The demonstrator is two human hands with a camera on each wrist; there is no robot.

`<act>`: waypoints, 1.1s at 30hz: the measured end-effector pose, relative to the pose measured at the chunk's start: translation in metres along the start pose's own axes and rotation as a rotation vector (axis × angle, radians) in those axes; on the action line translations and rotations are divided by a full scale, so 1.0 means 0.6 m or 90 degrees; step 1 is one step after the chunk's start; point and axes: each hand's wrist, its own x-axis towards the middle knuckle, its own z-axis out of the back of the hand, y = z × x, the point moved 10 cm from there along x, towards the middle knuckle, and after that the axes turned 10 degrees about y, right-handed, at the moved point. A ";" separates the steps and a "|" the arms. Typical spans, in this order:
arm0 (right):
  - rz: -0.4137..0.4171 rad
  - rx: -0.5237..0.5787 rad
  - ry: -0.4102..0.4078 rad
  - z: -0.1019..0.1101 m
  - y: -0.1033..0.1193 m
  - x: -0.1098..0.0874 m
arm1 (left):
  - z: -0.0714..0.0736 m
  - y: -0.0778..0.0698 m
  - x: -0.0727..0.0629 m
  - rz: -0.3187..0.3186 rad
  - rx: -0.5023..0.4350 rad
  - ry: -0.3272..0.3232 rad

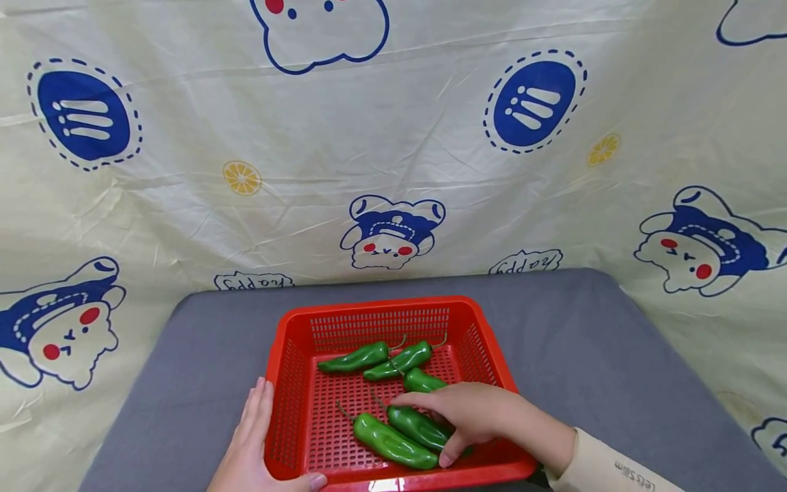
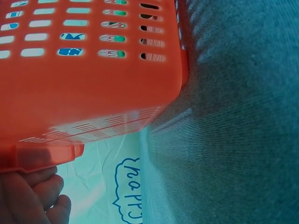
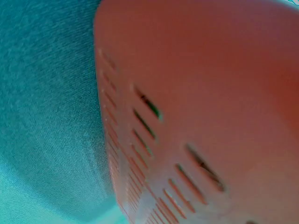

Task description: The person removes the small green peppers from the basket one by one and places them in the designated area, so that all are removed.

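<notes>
Brace the red basket (image 1: 378, 307) on the grey table (image 1: 203, 355) with the left hand (image 1: 255, 444), fingers laid fairly straight along the outside of the left rim, thumb on the near rim: press just enough to stop sliding, not enough to tip or bend the corner. With the right hand (image 1: 473, 410), reach in over the near right side, fingers and thumb curled around the middle pepper (image 1: 418, 425) on the basket floor. Cannot tell how firm a hold; in the right wrist view, only the basket's outer wall beside the table. Grasp by the thick body, without pulling on the thin stem (image 1: 378, 400). Watch the thumb: very close to the tip of the near pepper (image 1: 390, 439), perhaps touching, so liable to drag both at once. Slip it between the two before tightening. Mind also the back pepper (image 1: 421, 380), partly hidden by the hand and easily nudged. Leave alone the far left pepper (image 1: 356, 358) and the far right pepper (image 1: 402, 360), lying next to each other toward the far wall. Squeeze lightly, given the smooth, glossy skin: likely to roll under a sideways push. For any lift, go straight up first, forearm clear of the rim.
</notes>
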 end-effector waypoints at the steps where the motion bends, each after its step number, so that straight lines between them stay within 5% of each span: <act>1: -0.001 -0.004 0.010 -0.001 -0.001 0.001 | -0.001 0.001 0.001 0.003 -0.004 0.003; 12: 0.022 -0.072 0.034 -0.011 0.011 0.012 | 0.001 -0.001 -0.001 -0.015 0.009 -0.007; 25: -0.032 -0.188 -0.034 -0.006 0.010 0.023 | 0.003 -0.005 -0.003 -0.029 0.028 -0.024; 33: -0.021 -0.135 -0.040 -0.001 0.006 0.022 | 0.001 -0.003 -0.002 -0.046 0.004 -0.024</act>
